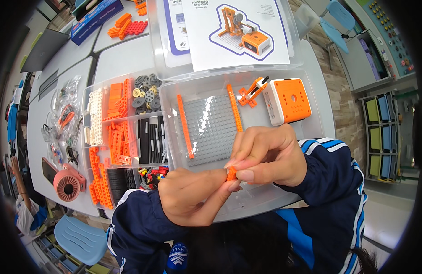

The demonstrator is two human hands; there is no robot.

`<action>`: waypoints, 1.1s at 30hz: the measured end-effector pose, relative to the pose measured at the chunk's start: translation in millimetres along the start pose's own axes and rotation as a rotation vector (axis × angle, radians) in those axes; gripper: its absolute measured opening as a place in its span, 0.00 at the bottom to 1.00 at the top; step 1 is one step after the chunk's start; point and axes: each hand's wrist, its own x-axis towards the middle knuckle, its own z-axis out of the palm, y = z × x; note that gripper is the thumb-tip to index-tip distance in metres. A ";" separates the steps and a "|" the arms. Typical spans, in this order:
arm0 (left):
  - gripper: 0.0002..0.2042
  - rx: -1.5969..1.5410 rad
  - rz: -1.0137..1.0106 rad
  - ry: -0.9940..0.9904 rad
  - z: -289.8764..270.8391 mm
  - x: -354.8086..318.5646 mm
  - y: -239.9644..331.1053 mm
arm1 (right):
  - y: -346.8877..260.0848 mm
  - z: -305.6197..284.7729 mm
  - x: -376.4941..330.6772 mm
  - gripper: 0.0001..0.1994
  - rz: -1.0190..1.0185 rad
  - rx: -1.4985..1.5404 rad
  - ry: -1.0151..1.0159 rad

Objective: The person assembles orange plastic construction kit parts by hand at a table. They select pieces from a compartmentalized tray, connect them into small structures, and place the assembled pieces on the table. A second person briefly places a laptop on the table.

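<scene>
My left hand [192, 195] and my right hand [271, 157] meet over the near part of a clear plastic tray [206, 201]. Both pinch the same small orange building piece [231, 173]; the fingers cover most of it. Beyond them in the tray lies a grey studded baseplate [208, 123]. One long orange beam [185, 128] runs along its left side, another orange beam [234, 107] along its right. Right of the plate sit a small orange assembly with a black rod [253, 92] and an orange-and-white box-shaped block [290, 101].
On the left stands a sorting box [111, 114] of beams, gears [148, 93], black rods [151, 139] and tyres. Farther left are a pink fan [68, 183] and bagged cables [65, 116]. A printed sheet [240, 36] lies on the tray's lid. Orange and red bricks [128, 27] lie behind.
</scene>
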 end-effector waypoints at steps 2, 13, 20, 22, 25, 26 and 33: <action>0.03 -0.012 0.009 0.000 0.0 -0.2 -0.7 | -2.1 1.2 0.4 0.06 0.030 0.027 -0.005; 0.03 -0.099 -0.024 -0.021 -2.6 0.4 0.8 | -8.5 2.2 0.3 0.06 0.111 0.120 -0.010; 0.04 -0.131 -0.090 -0.047 -5.8 3.8 6.2 | -12.2 6.1 2.0 0.05 0.212 0.224 0.053; 0.05 -0.128 -0.088 -0.042 -5.5 4.0 6.6 | -13.8 9.5 1.0 0.05 0.233 0.206 0.048; 0.05 -0.122 -0.090 -0.056 -7.5 2.9 5.7 | -14.2 13.5 -0.4 0.07 0.211 0.084 0.057; 0.04 -0.114 -0.090 -0.048 -7.1 2.1 5.0 | -12.9 14.3 -0.1 0.07 0.186 0.019 0.068; 0.04 0.033 -0.023 -0.026 0.6 0.6 -0.8 | -11.3 12.1 -5.2 0.10 0.068 -0.553 -0.058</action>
